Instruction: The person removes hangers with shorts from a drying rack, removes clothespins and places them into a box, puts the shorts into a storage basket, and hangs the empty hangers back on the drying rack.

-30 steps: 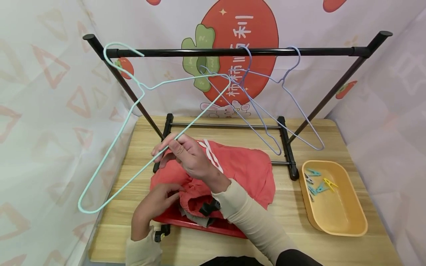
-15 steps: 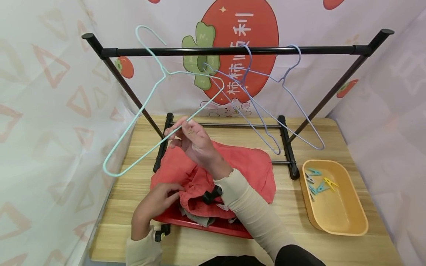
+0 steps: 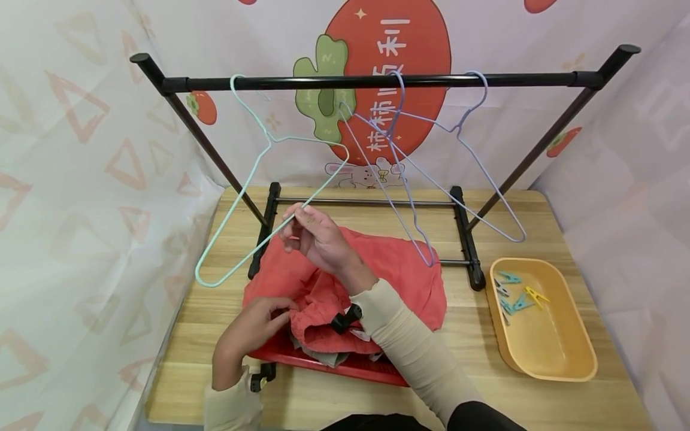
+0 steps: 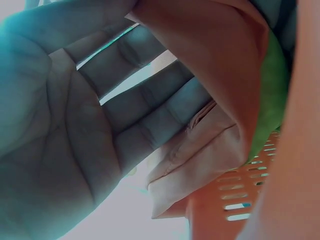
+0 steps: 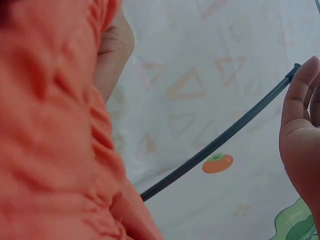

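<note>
My right hand (image 3: 321, 238) pinches the lower bar of a mint-green clothes hanger (image 3: 237, 200) between thumb and fingers. The hanger's hook sits over the black rail at its left part. My left hand (image 3: 257, 326) touches a red garment (image 3: 388, 269) with a gathered waistband, heaped on a red basket (image 3: 356, 368). In the left wrist view, the fingers (image 4: 145, 97) are fairly straight with gaps between them, their tips partly covered by cloth. The right wrist view shows the right hand (image 5: 302, 125) at the edge, and the hanger is out of sight there.
Two lilac hangers (image 3: 487, 155) hang on the right half of the black rack's rail (image 3: 323, 83). A yellow tray (image 3: 550, 335) with several clothespins (image 3: 521, 303) stands at the right. Beige cloth (image 3: 329, 358) shows under the red garment.
My right hand has carried the mint hanger rightward; its hook rose above the rail and came down over it. One lilac hanger has swung slightly. My left hand has stayed put.
</note>
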`<state>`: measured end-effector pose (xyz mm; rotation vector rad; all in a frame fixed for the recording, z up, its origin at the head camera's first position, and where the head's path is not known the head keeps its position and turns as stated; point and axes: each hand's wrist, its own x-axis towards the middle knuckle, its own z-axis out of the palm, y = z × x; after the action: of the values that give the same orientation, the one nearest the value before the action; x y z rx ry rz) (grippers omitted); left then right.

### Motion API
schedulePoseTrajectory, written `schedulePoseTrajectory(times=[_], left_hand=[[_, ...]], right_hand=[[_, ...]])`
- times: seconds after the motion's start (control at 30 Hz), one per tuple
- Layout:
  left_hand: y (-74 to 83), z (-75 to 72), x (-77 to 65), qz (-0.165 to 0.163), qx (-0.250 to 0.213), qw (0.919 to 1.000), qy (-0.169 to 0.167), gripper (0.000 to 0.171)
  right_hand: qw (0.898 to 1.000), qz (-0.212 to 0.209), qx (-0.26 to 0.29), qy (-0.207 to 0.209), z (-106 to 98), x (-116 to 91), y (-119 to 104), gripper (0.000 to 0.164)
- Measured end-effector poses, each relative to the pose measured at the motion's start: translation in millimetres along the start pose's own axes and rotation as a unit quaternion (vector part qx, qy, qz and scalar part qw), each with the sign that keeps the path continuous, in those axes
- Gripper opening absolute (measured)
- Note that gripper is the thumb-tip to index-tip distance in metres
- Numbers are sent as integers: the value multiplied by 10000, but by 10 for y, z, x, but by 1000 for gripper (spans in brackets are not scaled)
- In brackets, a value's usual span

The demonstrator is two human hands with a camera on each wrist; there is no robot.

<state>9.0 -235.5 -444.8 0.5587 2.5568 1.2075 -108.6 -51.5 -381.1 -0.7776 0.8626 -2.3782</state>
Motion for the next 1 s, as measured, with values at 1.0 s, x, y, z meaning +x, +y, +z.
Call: schedulePoseTrajectory(times=[1.0], left_hand=[[65, -5, -122, -223, 34, 9962, -839, 34]], right_hand=[[9692, 1592, -1165, 1472, -74, -423, 74, 32]])
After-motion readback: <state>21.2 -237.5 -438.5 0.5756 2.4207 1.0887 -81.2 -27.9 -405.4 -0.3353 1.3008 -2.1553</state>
